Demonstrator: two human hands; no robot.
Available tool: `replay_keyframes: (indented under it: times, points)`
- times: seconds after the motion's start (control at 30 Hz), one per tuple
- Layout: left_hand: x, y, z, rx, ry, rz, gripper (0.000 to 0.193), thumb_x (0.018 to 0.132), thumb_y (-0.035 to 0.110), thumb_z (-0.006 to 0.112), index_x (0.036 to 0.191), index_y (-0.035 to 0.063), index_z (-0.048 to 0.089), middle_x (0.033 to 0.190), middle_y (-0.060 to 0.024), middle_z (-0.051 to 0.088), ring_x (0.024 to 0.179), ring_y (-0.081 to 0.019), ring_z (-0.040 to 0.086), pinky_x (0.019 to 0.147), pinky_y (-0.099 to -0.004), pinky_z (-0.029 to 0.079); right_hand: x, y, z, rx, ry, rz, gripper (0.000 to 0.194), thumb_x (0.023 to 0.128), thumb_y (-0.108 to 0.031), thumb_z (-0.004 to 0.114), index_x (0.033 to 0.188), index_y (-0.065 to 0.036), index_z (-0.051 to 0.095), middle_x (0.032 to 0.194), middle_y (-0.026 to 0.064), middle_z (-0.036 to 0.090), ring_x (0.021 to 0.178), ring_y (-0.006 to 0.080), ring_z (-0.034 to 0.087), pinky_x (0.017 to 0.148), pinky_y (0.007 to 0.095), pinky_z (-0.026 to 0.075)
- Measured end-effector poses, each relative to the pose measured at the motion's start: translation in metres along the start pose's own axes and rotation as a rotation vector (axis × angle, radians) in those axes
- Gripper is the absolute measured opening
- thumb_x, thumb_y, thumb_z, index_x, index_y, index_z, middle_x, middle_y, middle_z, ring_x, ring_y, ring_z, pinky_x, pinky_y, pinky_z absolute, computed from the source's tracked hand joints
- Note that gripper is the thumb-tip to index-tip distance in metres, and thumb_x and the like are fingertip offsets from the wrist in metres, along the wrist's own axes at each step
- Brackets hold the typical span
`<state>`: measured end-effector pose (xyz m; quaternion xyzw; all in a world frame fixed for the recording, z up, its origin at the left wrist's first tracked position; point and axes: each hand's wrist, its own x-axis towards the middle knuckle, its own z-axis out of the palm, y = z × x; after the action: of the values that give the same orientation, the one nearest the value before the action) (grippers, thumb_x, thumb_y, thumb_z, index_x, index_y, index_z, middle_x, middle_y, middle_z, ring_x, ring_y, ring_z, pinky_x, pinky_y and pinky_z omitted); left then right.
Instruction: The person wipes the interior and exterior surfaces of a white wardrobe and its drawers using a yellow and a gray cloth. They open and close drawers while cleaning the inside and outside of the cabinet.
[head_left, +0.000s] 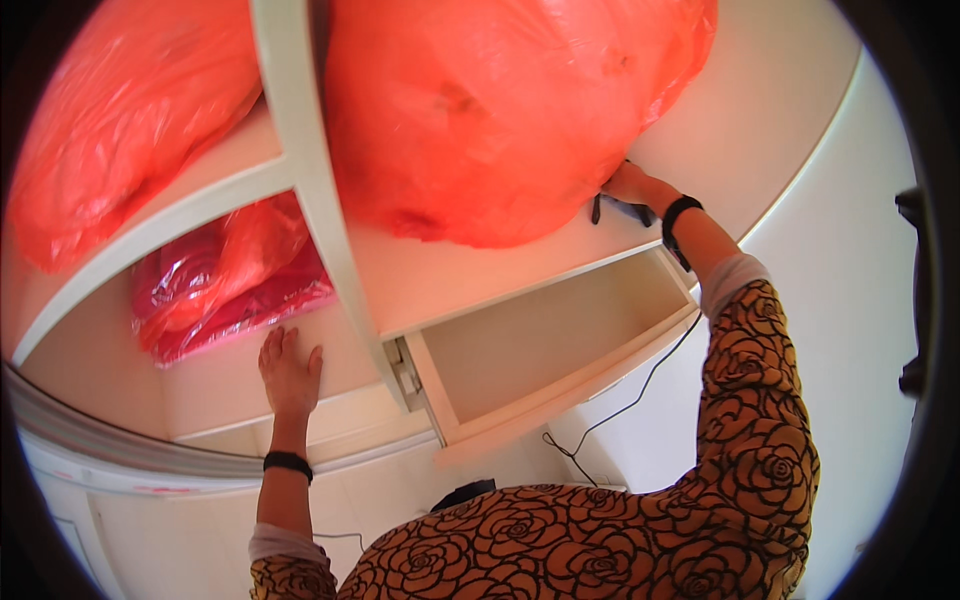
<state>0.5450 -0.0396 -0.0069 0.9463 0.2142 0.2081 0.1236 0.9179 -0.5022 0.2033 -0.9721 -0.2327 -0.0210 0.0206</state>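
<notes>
My left hand (290, 375) lies with fingers spread on the lower compartment's shelf, just in front of a magenta plastic package (247, 311) with a red plastic bag (259, 251) over part of it. It holds nothing. My right hand (636, 185) reaches to the lower right edge of a large, full red plastic bag (487, 127). A dark object (637, 210) with thin black ends shows under this hand; what it is cannot be told. The fingertips are partly hidden by the bag, so I cannot tell what they grip. Both wrists bear black bands.
Below the large bag an empty-looking wooden drawer (555, 337) is pulled out. An upright cabinet panel (337, 225) divides the compartments. Another red bag (127, 142) fills the upper left shelf. A thin dark cable (637, 409) hangs down beside the drawer on the right.
</notes>
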Motion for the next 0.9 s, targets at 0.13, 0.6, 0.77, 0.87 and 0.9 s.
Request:
replay_keyframes:
  times: [0.13,0.6,0.77,0.87,0.9]
  points:
    - [0.000,0.000,0.002,-0.004,0.010,-0.010,0.054,0.089,0.037,0.065,0.131,0.0038,0.055,0.142,-0.0205,0.048,0.135,-0.0362,0.040,0.116,-0.0471,0.027,-0.014,0.017,0.014,-0.068,-0.077,-0.046,0.044,0.086,-0.024,0.064,0.127,-0.010,0.062,0.116,0.0199,0.067,0.105,0.0346,0.065,0.091,0.0419,0.051]
    - [0.007,-0.006,0.013,-0.042,0.030,-0.002,0.057,0.087,0.041,0.066,0.130,0.0048,0.057,0.142,-0.0184,0.049,0.138,-0.0334,0.038,0.117,-0.0475,0.024,-0.136,-0.094,0.019,0.368,-0.003,-0.214,0.049,0.083,-0.004,0.068,0.130,-0.014,0.060,0.112,0.0101,0.063,0.105,0.0243,0.063,0.095,0.0329,0.049]
    - [0.003,-0.037,0.002,0.014,0.012,0.168,0.058,0.086,0.041,0.067,0.131,0.0059,0.057,0.142,-0.0175,0.050,0.137,-0.0324,0.040,0.116,-0.0440,0.028,-0.131,-0.109,0.036,0.394,0.156,-0.300,0.049,0.082,-0.002,0.067,0.128,-0.016,0.061,0.107,0.0087,0.063,0.101,0.0241,0.062,0.091,0.0333,0.049]
    - [-0.005,-0.061,-0.010,-0.134,-0.064,0.275,0.054,0.088,0.040,0.066,0.130,0.0067,0.059,0.141,-0.0157,0.051,0.135,-0.0313,0.043,0.115,-0.0409,0.032,-0.124,-0.109,0.035,0.219,0.191,-0.221,0.045,0.082,-0.007,0.066,0.126,-0.016,0.061,0.104,0.0103,0.061,0.098,0.0278,0.061,0.090,0.0355,0.049]
    - [-0.008,-0.066,-0.013,-0.129,-0.054,0.281,0.053,0.088,0.039,0.067,0.129,0.0068,0.059,0.141,-0.0151,0.052,0.135,-0.0311,0.043,0.114,-0.0402,0.032,-0.121,-0.108,0.036,0.203,0.180,-0.218,0.046,0.083,-0.005,0.065,0.127,-0.015,0.061,0.106,0.0097,0.061,0.100,0.0268,0.061,0.092,0.0346,0.049]
